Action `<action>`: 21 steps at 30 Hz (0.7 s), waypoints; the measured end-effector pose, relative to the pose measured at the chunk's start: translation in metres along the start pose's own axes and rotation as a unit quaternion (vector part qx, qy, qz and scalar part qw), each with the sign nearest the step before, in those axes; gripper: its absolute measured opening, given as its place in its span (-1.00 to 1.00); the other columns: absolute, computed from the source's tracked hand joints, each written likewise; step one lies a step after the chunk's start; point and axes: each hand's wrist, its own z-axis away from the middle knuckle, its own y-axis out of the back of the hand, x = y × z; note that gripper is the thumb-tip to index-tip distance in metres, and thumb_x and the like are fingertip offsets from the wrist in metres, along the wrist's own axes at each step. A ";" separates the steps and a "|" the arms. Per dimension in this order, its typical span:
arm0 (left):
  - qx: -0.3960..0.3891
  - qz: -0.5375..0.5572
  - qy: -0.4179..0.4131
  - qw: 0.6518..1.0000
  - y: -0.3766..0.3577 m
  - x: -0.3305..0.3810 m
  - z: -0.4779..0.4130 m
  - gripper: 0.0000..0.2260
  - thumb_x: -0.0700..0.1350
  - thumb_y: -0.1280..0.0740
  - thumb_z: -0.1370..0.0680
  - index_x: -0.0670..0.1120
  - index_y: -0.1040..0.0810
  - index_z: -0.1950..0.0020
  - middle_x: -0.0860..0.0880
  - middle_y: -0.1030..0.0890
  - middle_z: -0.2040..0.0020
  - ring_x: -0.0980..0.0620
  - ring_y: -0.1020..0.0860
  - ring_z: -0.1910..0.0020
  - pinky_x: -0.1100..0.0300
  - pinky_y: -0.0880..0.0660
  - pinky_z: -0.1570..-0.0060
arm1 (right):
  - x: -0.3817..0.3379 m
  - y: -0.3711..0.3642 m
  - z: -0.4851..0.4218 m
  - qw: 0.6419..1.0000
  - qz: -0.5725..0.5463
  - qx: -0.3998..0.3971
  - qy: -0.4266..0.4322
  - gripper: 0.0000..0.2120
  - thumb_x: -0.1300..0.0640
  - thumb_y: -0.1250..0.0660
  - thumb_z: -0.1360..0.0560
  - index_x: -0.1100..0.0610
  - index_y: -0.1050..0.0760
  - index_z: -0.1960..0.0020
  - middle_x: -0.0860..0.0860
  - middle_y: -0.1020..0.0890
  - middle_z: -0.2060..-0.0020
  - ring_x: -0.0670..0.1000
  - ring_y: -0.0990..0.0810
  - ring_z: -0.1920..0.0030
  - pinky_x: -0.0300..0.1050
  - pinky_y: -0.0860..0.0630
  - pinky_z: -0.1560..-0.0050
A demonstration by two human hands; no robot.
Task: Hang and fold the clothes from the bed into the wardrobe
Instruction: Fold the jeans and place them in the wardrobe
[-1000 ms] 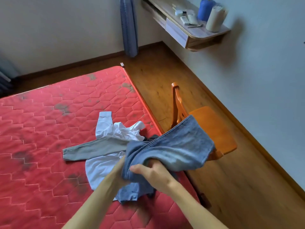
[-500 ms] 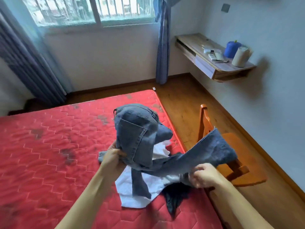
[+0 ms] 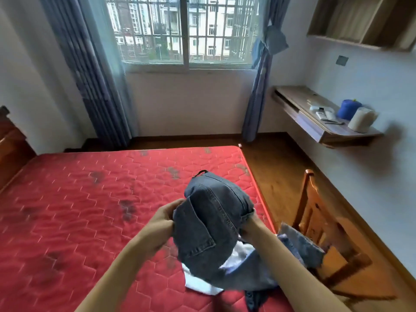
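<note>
No legible text, labels, numbers — nothing readable on any surface.

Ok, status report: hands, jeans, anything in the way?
Left hand and right hand grip the jeans, held up over the mattress. White shirt and dark garment lie underneath. Chair close on the right.

One pair of jeans (image 3: 213, 221), one white garment (image 3: 202, 287), one dark garment (image 3: 254, 298), one bed (image 3: 90, 221), one chair (image 3: 315, 221), two curtains (image 3: 90, 75) (image 3: 258, 91), one window (image 3: 186, 30), one worktop (image 3: 292, 95).

A home bedroom, apparently in a flat: a red-mattressed bed (image 3: 90, 210), a barred window (image 3: 186, 30) with 2 curtains (image 3: 90, 64) beyond the bed, a wooden chair (image 3: 326, 233) beside it.
</note>
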 end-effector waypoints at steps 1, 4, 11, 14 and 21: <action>0.033 -0.011 -0.010 0.999 0.009 0.001 0.009 -0.58 -0.52 -0.38 -0.46 -0.13 -0.60 -0.22 -0.17 -0.70 -0.10 -0.02 -0.66 -0.01 0.14 -0.64 0.06 | -0.012 -0.023 0.016 0.999 -0.025 -0.030 0.001 -0.66 0.23 -0.15 -0.61 0.17 -0.47 0.33 0.06 -0.50 0.52 0.02 -0.47 0.44 -0.21 -0.38 0.39; 0.126 0.038 -0.047 0.990 0.031 0.006 0.027 -0.57 -0.35 -0.40 -0.53 -0.01 -0.48 -0.33 -0.10 -0.68 -0.16 0.04 -0.68 -0.03 0.19 -0.62 0.13 | -0.022 -0.063 0.032 0.992 0.008 -0.051 0.117 -0.87 0.16 -0.36 -0.46 0.23 -0.55 0.20 0.10 -0.59 0.35 0.08 -0.54 0.28 -0.03 -0.53 0.20; 0.146 -0.184 -0.169 0.957 0.002 0.012 0.062 0.13 0.41 -0.53 -0.16 0.26 0.01 -0.59 0.35 -0.09 -0.53 0.42 -0.10 -0.50 0.57 -0.20 -0.29 | -0.021 -0.135 0.037 0.982 0.069 -0.040 0.174 -0.72 0.15 -0.47 -0.45 0.18 -0.54 -0.12 0.18 -0.70 0.04 0.16 -0.70 0.08 0.07 -0.67 0.07; 0.261 -0.218 -0.209 0.917 0.012 0.006 0.050 -0.02 0.06 -0.64 -0.28 0.13 -0.18 -0.58 0.12 -0.33 -0.49 0.26 -0.33 -0.44 0.36 -0.37 -0.35 | -0.029 -0.151 0.049 0.952 0.158 -0.134 0.224 -0.77 0.16 -0.49 -0.44 0.12 -0.58 -0.07 0.08 -0.71 0.08 0.07 -0.71 0.07 -0.03 -0.66 0.08; 0.306 -0.099 -0.220 0.921 0.065 0.050 0.044 -0.76 -0.14 -0.44 -0.55 -0.01 -0.60 -0.22 0.00 -0.68 -0.11 0.01 -0.62 -0.16 -0.03 -0.47 -0.32 | -0.079 -0.123 0.035 0.931 0.195 -0.138 0.277 -0.85 0.14 -0.55 -0.37 0.21 -0.64 0.22 0.10 -0.68 0.26 0.00 -0.63 0.22 -0.05 -0.58 0.15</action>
